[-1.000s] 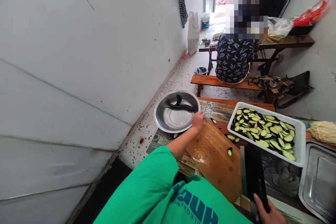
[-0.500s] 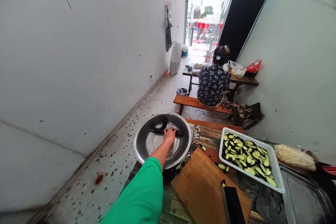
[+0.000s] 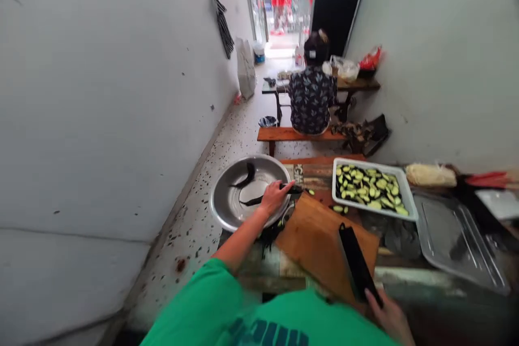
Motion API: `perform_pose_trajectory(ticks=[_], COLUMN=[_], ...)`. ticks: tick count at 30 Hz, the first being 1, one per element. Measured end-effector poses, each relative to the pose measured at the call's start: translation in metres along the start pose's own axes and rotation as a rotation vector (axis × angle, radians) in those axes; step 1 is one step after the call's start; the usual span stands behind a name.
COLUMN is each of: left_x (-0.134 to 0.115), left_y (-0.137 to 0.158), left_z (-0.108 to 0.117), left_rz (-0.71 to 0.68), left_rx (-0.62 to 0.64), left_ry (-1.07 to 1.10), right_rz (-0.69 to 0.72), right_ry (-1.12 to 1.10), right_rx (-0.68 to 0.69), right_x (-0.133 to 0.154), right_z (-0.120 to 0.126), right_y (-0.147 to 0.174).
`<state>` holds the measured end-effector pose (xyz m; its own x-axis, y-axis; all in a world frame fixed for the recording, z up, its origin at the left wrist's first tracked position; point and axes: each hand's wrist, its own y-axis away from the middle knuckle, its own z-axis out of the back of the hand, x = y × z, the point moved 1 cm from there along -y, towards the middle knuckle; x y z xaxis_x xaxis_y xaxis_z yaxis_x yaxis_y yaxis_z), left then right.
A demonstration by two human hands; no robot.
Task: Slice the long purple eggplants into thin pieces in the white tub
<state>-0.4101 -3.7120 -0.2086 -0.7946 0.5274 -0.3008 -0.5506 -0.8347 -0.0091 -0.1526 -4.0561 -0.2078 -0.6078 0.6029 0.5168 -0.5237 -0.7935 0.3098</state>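
My left hand (image 3: 274,198) is closed round a long dark eggplant (image 3: 252,201) over the right rim of the steel basin (image 3: 221,197). The eggplant's far end pokes out past my fingers toward the table. A second, curved eggplant (image 3: 245,175) lies inside the basin. At the lower right, my right hand (image 3: 388,314) has its fingers on the handle of a black-bladed knife (image 3: 353,253). The knife rests across the wooden cutting board (image 3: 312,238). Beyond the board, a white tray (image 3: 408,194) holds many eggplant slices (image 3: 371,186).
A few loose slices (image 3: 339,209) lie between board and tray. A clear plastic lid (image 3: 450,238) and a pale bundle (image 3: 431,175) are on the right. Ahead, a person (image 3: 311,94) sits on a wooden bench (image 3: 279,134), back toward me. A wall (image 3: 101,119) runs along the left.
My left hand has lifted an eggplant from inside the basin to its right rim. My right hand has come into view at the knife handle. The view has tilted down.
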Motion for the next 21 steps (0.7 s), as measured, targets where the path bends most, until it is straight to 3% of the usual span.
perform_pose_trajectory(ticks=[2, 5, 9, 11, 21], left_x=[-0.045, -0.098, -0.129, -0.132, -0.135], left_y=[0.022, 0.055, 0.086, 0.093, 0.114], left_z=[-0.016, -0.061, -0.116, -0.130, -0.164], left_rz=[-0.160, -0.260, -0.260, -0.265, -0.423], left_rx=[0.110, 0.304, 0.454, 0.426, 0.037], left_ry=[0.092, 0.220, 0.232, 0.231, 0.161], right_rz=[-0.044, -0.037, 0.036, 0.097, 0.343], right_ry=[-0.004, 0.147, 0.414, 0.495, 0.713], right_rx=[0.091, 0.132, 0.187, 0.215, 0.271], right_x=[-0.011, -0.017, -0.015, -0.016, -0.034], right_z=[-0.006, -0.004, 0.006, 0.008, 0.030], right_y=[0.001, -0.004, -0.006, -0.002, 0.009])
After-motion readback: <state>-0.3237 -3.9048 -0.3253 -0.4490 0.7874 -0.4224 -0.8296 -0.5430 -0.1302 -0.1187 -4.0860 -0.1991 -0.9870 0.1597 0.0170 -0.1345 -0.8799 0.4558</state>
